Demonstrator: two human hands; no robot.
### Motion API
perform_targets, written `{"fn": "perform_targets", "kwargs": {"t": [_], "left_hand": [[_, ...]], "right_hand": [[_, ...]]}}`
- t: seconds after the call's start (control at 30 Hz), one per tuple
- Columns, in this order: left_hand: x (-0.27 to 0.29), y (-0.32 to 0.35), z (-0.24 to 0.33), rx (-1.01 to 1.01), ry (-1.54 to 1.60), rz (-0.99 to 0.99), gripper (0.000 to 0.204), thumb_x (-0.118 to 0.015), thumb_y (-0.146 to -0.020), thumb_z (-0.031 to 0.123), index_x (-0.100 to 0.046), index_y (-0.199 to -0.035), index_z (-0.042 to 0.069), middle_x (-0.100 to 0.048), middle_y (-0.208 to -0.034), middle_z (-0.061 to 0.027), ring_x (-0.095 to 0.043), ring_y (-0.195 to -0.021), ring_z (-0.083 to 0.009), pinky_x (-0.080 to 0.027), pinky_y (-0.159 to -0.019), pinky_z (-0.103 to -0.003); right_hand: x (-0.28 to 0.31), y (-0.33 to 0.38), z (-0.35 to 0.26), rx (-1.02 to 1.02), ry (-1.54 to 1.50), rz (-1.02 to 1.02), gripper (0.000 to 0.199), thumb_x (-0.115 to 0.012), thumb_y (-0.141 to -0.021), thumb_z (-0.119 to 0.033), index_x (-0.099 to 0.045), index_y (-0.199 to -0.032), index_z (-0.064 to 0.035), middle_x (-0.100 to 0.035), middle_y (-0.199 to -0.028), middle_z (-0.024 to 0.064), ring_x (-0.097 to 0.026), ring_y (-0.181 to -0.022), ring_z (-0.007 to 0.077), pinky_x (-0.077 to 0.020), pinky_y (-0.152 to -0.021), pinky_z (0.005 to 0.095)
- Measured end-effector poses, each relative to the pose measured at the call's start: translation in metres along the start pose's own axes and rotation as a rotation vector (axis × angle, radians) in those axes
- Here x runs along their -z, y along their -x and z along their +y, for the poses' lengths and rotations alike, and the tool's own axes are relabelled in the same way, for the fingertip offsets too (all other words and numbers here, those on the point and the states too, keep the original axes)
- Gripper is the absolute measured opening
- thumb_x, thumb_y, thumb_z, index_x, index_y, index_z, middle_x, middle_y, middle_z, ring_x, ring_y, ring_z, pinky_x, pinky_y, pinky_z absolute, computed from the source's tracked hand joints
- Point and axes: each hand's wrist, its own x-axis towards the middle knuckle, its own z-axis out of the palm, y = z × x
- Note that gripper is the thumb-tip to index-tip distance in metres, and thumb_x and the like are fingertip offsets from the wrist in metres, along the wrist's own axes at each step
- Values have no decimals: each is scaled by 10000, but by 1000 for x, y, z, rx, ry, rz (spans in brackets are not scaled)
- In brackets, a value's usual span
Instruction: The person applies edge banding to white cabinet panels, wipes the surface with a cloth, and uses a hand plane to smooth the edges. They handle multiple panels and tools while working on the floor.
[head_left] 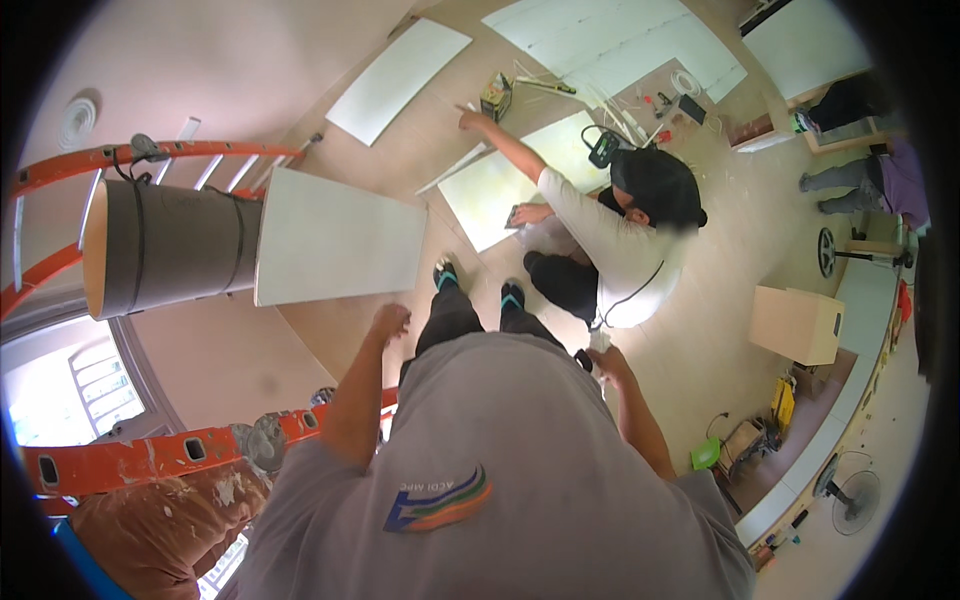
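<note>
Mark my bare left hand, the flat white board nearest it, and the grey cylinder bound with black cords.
Bare left hand (pixel 392 321), head view: its middle.
Flat white board (pixel 338 240), head view: its face.
Grey cylinder (pixel 192 240), head view: its curved side.

Board (pixel 340 240) ahead of left hand (pixel 392 322) — ladder (pixel 100 160) left, co-worker (pixel 630 250) ahead right, box (pixel 800 325) farther right.

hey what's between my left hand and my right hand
In the head view, your dark trousers and grey shirt lie between the left hand and right hand.
</note>
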Motion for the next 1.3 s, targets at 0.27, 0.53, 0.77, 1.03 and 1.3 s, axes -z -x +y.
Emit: {"fn": "perform_targets", "kwargs": {"t": [0.27,0.53,0.77,1.03,1.3], "left_hand": [[83,-42,65,-11,52,56,228,-657,-939,212,-702,-1090,48,-736,-913,-104,-706,-662,-209,-557,-541,-346],[162,-98,146,-72,-80,-15,301,-577,-909,81,-709,-1174,27,-723,-831,-127,-703,-623,-220,-553,-549,-342],[218,-107,257,-365,152,-10,386,-588,-898,84,-655,-1257,-43,-713,-908,-113,-683,-667,-193,-520,-597,-310],[291,-203,344,-167,476,136,394,-579,-930,109,-624,-1281,-64,-707,-971,-121,-686,-758,-192,-523,-648,-301],[378,-350,400,66,704,379,405,-644,-943,131,-618,-1294,-70,-697,-1029,-114,-668,-842,-170,-526,-675,-283]], "right_hand": [[-37,-15,-71,-200,215,-72,654,-797,-829,-484,-688,-1175,60,-758,-976,220,-759,-800,332,-606,-679,441],[-103,-61,-178,86,137,-21,555,-727,-885,-417,-683,-1171,57,-760,-989,229,-752,-934,356,-564,-812,454],[-123,-150,-285,242,109,123,307,-604,-900,-149,-693,-1109,58,-715,-953,209,-668,-940,265,-506,-872,414],[-102,-303,-487,149,742,-198,491,-657,-878,-362,-721,-1174,25,-712,-1157,318,-692,-1104,454,-518,-990,509],[-41,-423,-776,387,362,101,587,-655,-822,-194,-594,-1384,-36,-720,-1150,267,-694,-1099,434,-546,-957,482]]}}
